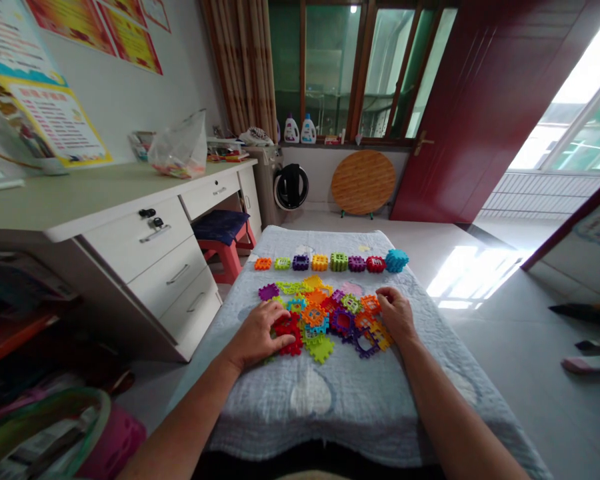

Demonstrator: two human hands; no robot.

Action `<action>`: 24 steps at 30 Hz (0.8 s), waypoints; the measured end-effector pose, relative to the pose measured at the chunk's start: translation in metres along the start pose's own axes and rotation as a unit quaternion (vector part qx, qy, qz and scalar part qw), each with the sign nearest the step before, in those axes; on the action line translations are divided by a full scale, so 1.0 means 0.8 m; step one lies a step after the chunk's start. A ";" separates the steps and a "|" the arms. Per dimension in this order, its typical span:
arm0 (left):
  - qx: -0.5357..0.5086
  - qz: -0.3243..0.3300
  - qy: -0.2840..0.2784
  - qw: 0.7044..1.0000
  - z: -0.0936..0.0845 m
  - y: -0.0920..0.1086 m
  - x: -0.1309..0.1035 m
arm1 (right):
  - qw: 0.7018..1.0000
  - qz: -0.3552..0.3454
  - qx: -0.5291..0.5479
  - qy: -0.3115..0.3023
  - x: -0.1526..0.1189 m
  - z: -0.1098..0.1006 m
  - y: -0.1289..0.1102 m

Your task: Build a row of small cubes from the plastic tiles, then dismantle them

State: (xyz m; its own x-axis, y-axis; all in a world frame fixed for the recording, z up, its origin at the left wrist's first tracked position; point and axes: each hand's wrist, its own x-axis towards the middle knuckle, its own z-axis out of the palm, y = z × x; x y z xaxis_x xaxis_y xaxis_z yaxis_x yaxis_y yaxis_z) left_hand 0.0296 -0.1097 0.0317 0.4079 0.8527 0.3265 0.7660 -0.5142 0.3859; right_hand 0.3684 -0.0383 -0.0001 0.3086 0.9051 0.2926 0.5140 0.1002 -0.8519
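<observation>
My left hand (263, 331) rests at the left of a loose pile, thumb and fingers apart around a red interlocking tile (291, 335). At the pile's right side, my right hand (397, 315) has its fingers bent together at the edge of an orange interlocking tile (371, 305). Its fingertips are partly hidden. Between the hands lie many flat notched tiles, among them a lime green tile (320, 348), a purple tile (343, 321) and a yellow tile (381, 335). Behind the pile stands a row of assembled blocks, from an orange block (263, 264) to a larger blue block (397, 260).
A pale blue patterned cloth (260, 407) covers the table. On the left are a white desk (105, 193) with drawers and a red stool (227, 250). Farther back stand a washing machine (270, 183), a round wooden tabletop (363, 181) and a red door (460, 113).
</observation>
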 end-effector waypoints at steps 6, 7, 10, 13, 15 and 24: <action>-0.015 0.011 0.081 0.997 0.007 -0.002 0.002 | 1.000 -0.001 0.002 0.006 0.000 -0.001 -0.002; -0.020 0.009 0.108 0.994 0.006 -0.001 0.001 | 1.000 0.000 0.002 0.006 0.000 0.000 -0.001; -0.069 -0.033 0.177 0.981 0.002 -0.001 -0.001 | 1.000 0.000 -0.002 0.003 0.001 0.000 0.004; -0.128 -0.093 0.187 0.970 0.001 -0.006 -0.001 | 1.000 -0.006 -0.005 -0.001 0.002 0.002 0.008; -0.142 -0.110 0.168 0.969 0.004 -0.011 0.001 | 1.000 -0.007 -0.005 -0.002 0.002 0.003 0.010; -0.021 -0.030 0.151 0.988 -0.011 -0.009 -0.002 | 1.000 -0.008 -0.013 0.001 0.002 0.002 0.009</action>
State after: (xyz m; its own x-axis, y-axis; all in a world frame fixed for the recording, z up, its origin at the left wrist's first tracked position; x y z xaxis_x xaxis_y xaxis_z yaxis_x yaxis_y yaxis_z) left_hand 0.0192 -0.1078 0.0359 0.1907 0.8184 0.5421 0.7603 -0.4725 0.4458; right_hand 0.3715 -0.0354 -0.0068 0.3008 0.9028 0.3073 0.5402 0.1043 -0.8351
